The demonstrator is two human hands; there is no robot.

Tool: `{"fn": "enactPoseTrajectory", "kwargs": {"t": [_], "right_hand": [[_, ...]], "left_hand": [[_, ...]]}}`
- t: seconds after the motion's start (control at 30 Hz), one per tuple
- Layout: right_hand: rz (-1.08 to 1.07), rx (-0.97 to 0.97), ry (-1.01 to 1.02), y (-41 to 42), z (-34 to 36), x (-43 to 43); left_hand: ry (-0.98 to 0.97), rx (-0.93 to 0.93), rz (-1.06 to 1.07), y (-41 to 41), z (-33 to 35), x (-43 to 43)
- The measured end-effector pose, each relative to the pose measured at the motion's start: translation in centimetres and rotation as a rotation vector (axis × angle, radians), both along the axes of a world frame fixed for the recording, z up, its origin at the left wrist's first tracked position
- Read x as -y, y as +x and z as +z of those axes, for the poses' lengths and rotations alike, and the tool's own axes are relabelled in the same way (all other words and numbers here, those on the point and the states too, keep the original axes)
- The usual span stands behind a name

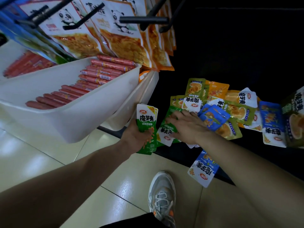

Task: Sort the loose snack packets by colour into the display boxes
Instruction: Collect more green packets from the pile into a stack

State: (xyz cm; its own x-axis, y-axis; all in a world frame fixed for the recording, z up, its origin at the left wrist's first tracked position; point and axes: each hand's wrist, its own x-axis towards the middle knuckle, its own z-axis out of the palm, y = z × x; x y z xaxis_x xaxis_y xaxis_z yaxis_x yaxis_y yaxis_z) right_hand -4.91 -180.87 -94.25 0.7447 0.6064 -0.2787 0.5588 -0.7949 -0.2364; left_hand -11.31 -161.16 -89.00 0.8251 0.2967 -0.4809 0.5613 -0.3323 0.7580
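Right hand (185, 127), fingers flat, presses a loose green packet (164, 135) under its fingertips, just beside the left hand (133, 137), which grips a green stack (146, 120).

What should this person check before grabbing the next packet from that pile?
1. Left hand grips the stack of green-and-white foil packets: ok.
2. Right hand lies on a matching green packet in the pile: ok.
3. Right fingers curled round that packet: not ok, straight.
4. Blue-and-white packet overhanging the dark shelf edge, safe from falling: not ok.
5. Room in the dark printed display box at the right: cannot tell.
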Motion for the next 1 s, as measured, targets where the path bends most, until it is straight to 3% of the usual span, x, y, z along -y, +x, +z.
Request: {"fn": "enactPoseTrajectory", "kwargs": {"t": [0.3, 0.5, 0.63, 0.73, 0.87, 1.0], "right_hand": [[0.041, -0.029, -0.176, 0.1, 0.9, -1.0], [0.016, 0.192, -0.075, 0.7, 2.1, -0.8], [-0.213, 0.253, 0.149, 1.8, 3.5, 0.6], [-0.382, 0.132, 0.334, 2.5, 5.1, 2.2], [-0.593, -0.34, 0.664, 0.8, 8.2, 3.5], [-0.723, -0.593, 0.799, -2.7, 8.4, 3.0]], "left_hand": [[0.031, -0.053, -0.058, -1.5, -0.5, -1.9], [-0.056, -0.086, -0.085, -2.1, -0.5, -2.6], [-0.096, -0.079, -0.11, -2.1, -0.2, -2.8], [-0.099, -0.062, -0.118, -2.1, 0.2, -2.6], [-0.166, -0.009, -0.12, -2.2, 1.2, -1.4], [-0.256, 0.089, -0.173, -2.0, 2.8, 0.7]]}}
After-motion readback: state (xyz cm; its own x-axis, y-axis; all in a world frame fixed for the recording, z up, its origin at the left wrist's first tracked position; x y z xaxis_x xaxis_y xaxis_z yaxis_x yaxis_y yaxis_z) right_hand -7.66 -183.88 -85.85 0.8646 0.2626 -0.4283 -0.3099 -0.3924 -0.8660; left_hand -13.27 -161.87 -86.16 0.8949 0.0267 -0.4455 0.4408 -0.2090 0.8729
